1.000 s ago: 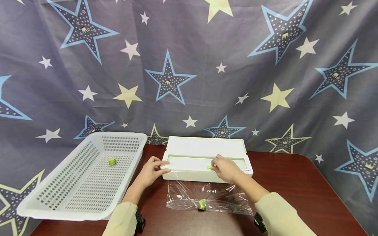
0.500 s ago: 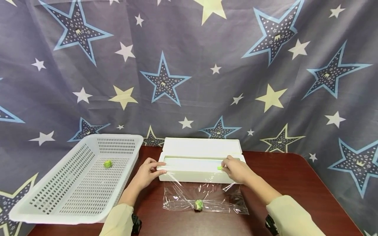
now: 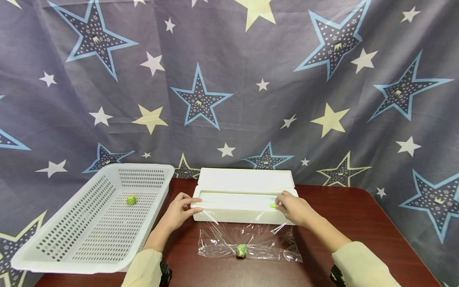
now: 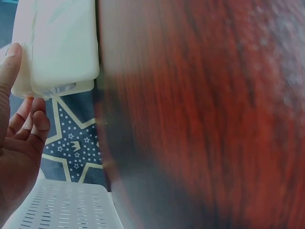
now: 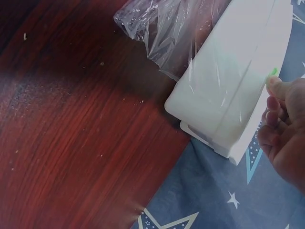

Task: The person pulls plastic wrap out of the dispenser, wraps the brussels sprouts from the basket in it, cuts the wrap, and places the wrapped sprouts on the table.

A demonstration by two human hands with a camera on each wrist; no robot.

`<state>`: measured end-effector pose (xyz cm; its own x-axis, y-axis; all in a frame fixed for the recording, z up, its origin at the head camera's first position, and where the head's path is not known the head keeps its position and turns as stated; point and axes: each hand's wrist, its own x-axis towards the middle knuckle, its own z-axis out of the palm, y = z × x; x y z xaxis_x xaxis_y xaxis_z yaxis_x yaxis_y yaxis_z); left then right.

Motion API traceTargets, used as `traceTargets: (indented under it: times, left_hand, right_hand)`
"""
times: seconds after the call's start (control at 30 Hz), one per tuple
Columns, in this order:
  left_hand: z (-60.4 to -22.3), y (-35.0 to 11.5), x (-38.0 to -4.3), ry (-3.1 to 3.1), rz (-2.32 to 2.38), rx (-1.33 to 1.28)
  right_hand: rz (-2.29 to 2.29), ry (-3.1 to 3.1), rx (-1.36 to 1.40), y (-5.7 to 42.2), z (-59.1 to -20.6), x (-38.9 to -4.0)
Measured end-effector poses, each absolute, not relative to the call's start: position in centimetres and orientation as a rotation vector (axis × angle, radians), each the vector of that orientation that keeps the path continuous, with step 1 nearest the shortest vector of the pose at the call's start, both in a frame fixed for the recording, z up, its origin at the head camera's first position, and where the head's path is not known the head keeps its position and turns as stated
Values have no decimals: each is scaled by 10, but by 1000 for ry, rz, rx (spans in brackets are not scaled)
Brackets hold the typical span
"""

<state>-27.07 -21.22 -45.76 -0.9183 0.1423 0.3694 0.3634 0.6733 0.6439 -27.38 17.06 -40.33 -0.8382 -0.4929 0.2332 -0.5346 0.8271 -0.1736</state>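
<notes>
Head view shows the right hand [image 3: 295,208] pinching a slider [image 3: 273,205] on the lower-centre box [image 3: 245,180], the left hand [image 3: 179,210] clamped on the box's left end, film [image 3: 259,239] and sprout [image 3: 241,250] nearer the frame's bottom edge.

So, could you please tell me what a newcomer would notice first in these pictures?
Probably the star-patterned backdrop behind the table. Next, the open white box at the table's far side, with clear film spread in front and a small green vegetable at its near edge.
</notes>
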Motion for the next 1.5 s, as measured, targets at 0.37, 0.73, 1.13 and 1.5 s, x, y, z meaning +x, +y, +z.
traceTargets:
  times: [0.37, 0.73, 1.13, 1.5]
  left_hand:
    - [-458, -207, -273, -2591, -1074, -434]
    - [-455, -200, -273, -2601, -1094, -431]
    - [-454, -199, -273, -2603, -1088, -439]
    - [-456, -211, -269, -2606, -1082, -405]
  right_hand:
    - [388, -2787, 816, 179, -407, -270]
    - [431, -2739, 861, 188, -411, -270]
    - [487, -2699, 866, 210, -413, -268]
    - [523, -2690, 850, 221, -414, -273]
